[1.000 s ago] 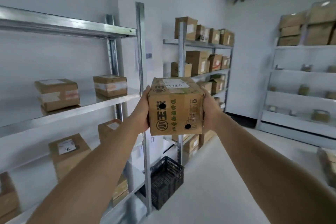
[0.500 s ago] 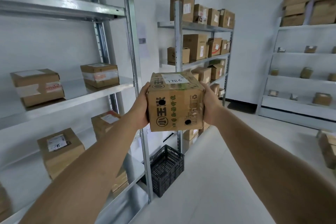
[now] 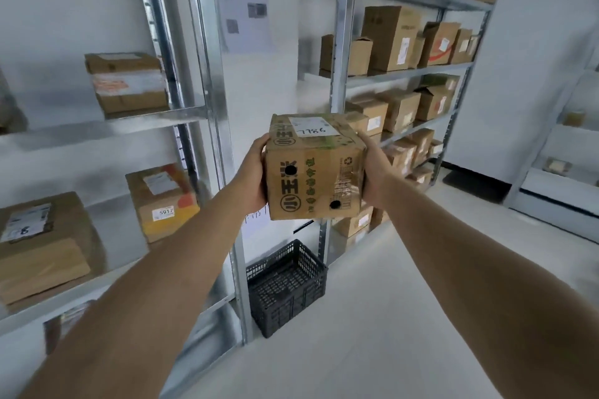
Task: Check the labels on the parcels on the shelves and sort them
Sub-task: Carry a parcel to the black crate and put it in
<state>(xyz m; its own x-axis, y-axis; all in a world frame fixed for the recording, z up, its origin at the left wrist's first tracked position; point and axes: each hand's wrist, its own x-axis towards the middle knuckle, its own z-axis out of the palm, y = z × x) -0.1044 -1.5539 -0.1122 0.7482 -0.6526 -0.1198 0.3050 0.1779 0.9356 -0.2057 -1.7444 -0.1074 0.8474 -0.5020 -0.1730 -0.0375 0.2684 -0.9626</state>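
Observation:
I hold a brown cardboard parcel (image 3: 312, 178) out in front of me at chest height, between two shelf units. Its top carries a white label (image 3: 311, 127) with the handwritten number 7786. My left hand (image 3: 252, 172) grips its left side and my right hand (image 3: 372, 172) grips its right side, fingers hidden behind the box. Other parcels lie on the left metal shelf unit (image 3: 155, 120), one marked 5917 (image 3: 162, 201). More parcels fill the far shelf unit (image 3: 408, 73).
A black plastic crate (image 3: 287, 285) stands on the floor between the two shelf units. A vertical steel post (image 3: 210, 107) rises just left of my left hand. A white shelf unit (image 3: 557, 172) lines the right wall. Pale floor stretches to the right.
The view has dropped and swung left, nearer the shelves. The parcel sits lower and slightly right in view, still held by both hands, and its label shows more fully.

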